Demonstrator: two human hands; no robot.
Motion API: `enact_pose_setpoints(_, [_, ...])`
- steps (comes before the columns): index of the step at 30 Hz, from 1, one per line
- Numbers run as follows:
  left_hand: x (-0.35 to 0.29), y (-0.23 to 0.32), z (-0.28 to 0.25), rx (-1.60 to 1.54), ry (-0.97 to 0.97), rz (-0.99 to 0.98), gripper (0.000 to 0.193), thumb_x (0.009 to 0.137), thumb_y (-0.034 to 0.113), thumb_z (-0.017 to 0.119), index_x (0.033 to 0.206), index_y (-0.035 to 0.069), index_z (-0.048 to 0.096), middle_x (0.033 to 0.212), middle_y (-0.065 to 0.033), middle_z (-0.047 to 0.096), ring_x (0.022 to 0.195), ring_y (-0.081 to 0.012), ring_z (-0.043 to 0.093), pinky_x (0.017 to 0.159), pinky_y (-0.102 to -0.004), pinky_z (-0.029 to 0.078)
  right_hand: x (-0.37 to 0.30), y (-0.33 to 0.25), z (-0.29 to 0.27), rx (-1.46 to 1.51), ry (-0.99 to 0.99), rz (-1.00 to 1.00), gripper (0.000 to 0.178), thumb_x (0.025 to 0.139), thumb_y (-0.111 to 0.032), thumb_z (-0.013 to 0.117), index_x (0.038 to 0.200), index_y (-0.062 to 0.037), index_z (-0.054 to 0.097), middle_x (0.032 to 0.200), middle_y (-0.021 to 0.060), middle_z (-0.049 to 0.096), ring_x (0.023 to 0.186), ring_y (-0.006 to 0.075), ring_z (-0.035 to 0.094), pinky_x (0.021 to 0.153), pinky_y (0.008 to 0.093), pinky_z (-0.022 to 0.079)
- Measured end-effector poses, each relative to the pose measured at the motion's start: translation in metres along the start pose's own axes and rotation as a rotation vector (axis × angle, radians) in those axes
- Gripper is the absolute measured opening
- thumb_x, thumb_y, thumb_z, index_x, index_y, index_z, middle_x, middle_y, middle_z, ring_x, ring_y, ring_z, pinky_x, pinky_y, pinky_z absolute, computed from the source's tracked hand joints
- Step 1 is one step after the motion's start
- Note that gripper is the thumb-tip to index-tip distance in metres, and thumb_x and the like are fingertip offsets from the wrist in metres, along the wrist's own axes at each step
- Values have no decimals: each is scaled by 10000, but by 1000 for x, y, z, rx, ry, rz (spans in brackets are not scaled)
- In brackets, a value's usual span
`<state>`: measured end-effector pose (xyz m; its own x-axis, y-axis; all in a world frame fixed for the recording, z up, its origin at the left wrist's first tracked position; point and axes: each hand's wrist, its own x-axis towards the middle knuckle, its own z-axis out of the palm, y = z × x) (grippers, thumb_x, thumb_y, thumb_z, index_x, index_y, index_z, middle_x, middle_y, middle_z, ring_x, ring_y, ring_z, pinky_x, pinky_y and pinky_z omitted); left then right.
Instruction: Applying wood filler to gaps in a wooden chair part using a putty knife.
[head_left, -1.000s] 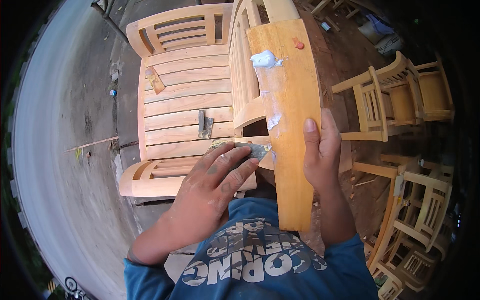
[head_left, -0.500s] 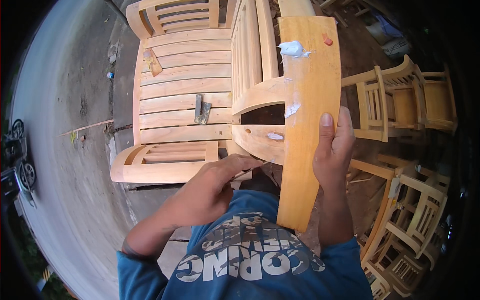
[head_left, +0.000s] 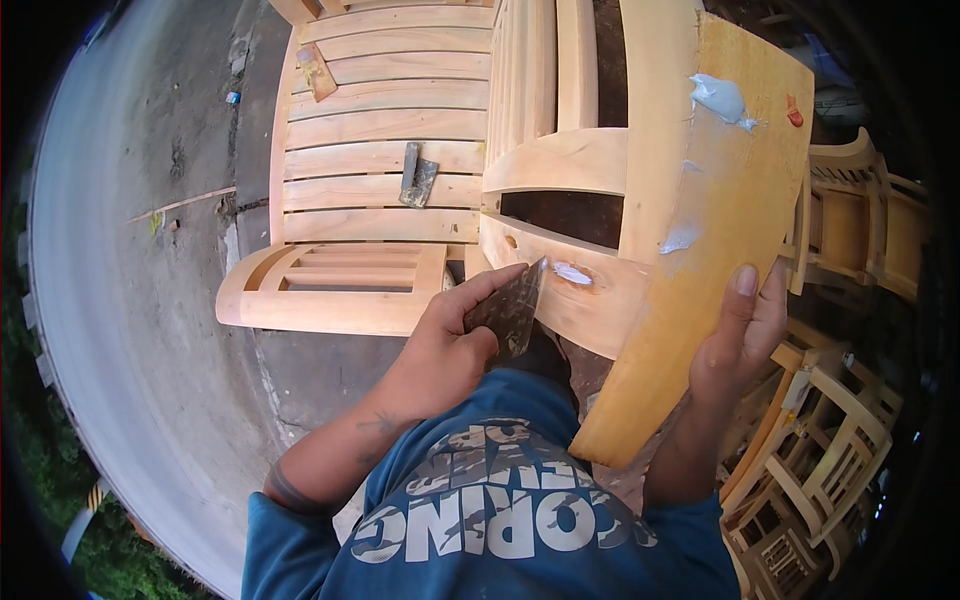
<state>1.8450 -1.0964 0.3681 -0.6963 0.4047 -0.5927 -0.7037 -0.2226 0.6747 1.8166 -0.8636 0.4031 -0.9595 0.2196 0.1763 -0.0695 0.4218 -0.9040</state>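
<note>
My left hand [head_left: 450, 345] grips a dark, flat putty knife [head_left: 508, 312], its corner close to a smear of pale filler [head_left: 572, 272] on the bench's curved end piece [head_left: 600, 315]. My right hand [head_left: 738, 325] is closed on the edge of a long yellowish wooden board [head_left: 750, 190], thumb on top. On that board lie a lump of pale putty [head_left: 720, 97], a thinner smear of it, and a small reddish dab [head_left: 794, 110]. The slatted light-wood bench [head_left: 380, 125] rests in front of me.
On the bench seat lie a dark metal scraper [head_left: 418, 178] and a small flat brownish piece [head_left: 317, 72]. Several wooden chairs [head_left: 825, 440] crowd the right side. Grey pavement [head_left: 180, 290] runs along the left, with a thin stick [head_left: 180, 204] on it.
My left hand has turned the putty knife so its blade shows, its corner now near the filler. My right hand and the board have shifted right and tilted.
</note>
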Motion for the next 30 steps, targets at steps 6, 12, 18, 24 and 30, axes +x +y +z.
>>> enact_pose_setpoints(6, [5, 8, 0, 108, -47, -32, 685, 739, -159, 373, 1413, -37, 406, 1273, -152, 581, 1149, -183, 580, 996, -299, 458, -1, 2, -1, -9, -8, -13, 330, 1035, -217, 401, 1163, 66, 511, 1002, 91, 580, 897, 114, 526, 808, 255, 427])
enact_pose_setpoints(12, [3, 14, 6, 67, -57, -66, 681, 746, -160, 380, 1417, -48, 387, 1286, -159, 569, 1170, -187, 568, 1023, -293, 441, -3, 0, 1, 10, 36, 13, 334, 1033, -217, 396, 1166, 71, 499, 1012, 105, 572, 896, 116, 529, 797, 256, 427])
enact_pose_setpoints(18, [-2, 14, 15, 95, -16, -16, 637, 767, -141, 365, 1395, -45, 419, 1269, -167, 559, 1192, -190, 516, 1037, -280, 382, -2, -1, 1, 5, 24, 14, 329, 1032, -219, 401, 1160, 70, 494, 991, 102, 563, 881, 110, 523, 785, 249, 426])
enact_pose_setpoints(24, [-5, 17, 21, 137, -8, -5, 653, 764, -149, 368, 1408, -43, 394, 1294, -169, 539, 1213, -195, 506, 1045, -285, 374, -4, -3, 2, 16, 51, 22, 340, 1030, -220, 404, 1175, 75, 494, 997, 105, 560, 896, 119, 523, 798, 256, 425])
enact_pose_setpoints(30, [-6, 16, 25, 187, 8, 33, 655, 763, -142, 377, 1409, -37, 390, 1284, -190, 540, 1218, -210, 506, 1045, -293, 372, -5, 0, -3, -5, 19, 1, 357, 1026, -178, 403, 1260, 74, 496, 1111, 126, 596, 976, 140, 554, 876, 258, 431])
